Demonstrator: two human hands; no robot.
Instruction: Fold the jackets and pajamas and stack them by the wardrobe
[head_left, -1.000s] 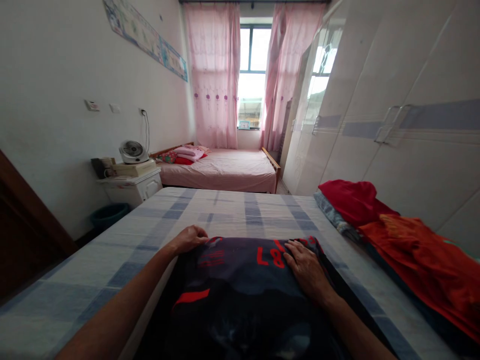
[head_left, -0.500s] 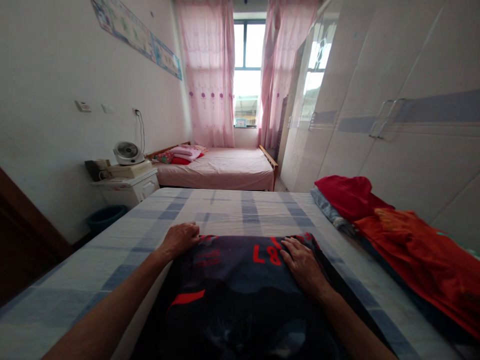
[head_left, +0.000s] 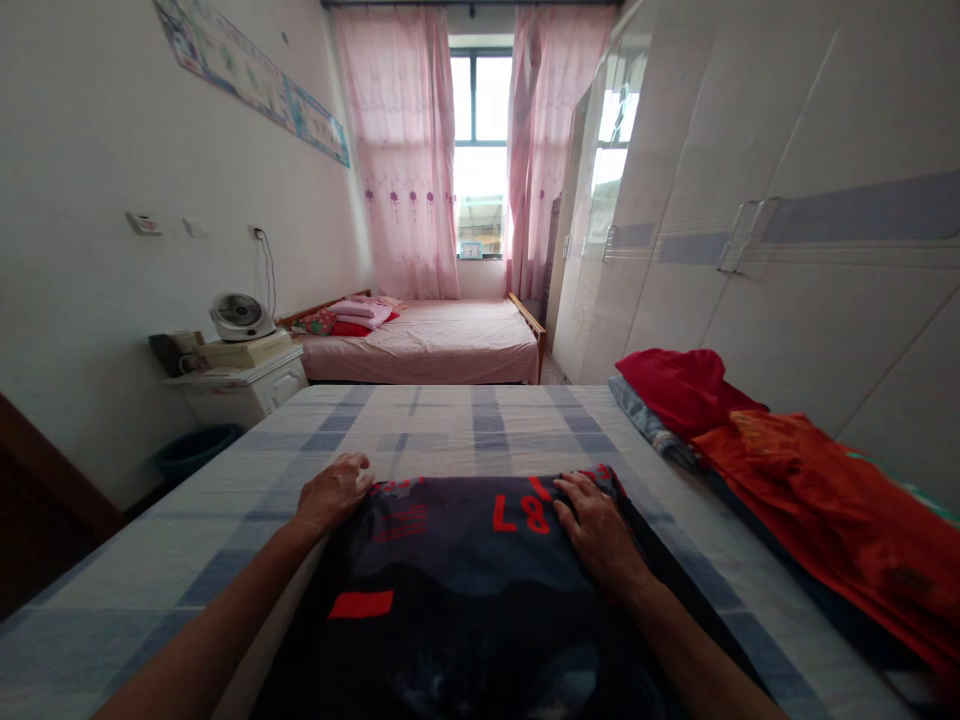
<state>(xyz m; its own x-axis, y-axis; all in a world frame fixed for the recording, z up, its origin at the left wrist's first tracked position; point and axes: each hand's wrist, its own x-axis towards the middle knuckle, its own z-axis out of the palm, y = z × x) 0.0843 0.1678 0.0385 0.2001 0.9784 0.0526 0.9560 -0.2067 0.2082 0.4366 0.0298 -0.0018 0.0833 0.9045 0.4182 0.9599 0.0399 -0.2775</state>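
A black shirt (head_left: 450,600) with red lettering and a red patch lies spread out before me, running off the bottom of the view. At its far left corner is my left hand (head_left: 334,492), its fingers bent and closed at the fabric's edge; the fingertips are partly hidden. My right hand (head_left: 600,525) rests flat on the far right part of the shirt, beside the red characters, with its fingers stretched out. Under the shirt is a bed with a blue-and-white checked sheet (head_left: 420,410).
Red and orange clothes (head_left: 810,480) are heaped along the bed's right side, near a white wardrobe (head_left: 750,330). A pink bed (head_left: 450,340) stands beyond, below the window. On the left are a nightstand (head_left: 262,385) with a fan (head_left: 241,315) and a dark bin (head_left: 195,450).
My left hand has shifted a little left and its fingers look less tightly curled. More of the shirt's far left corner shows. My right hand stays on the shirt; the view has shifted slightly.
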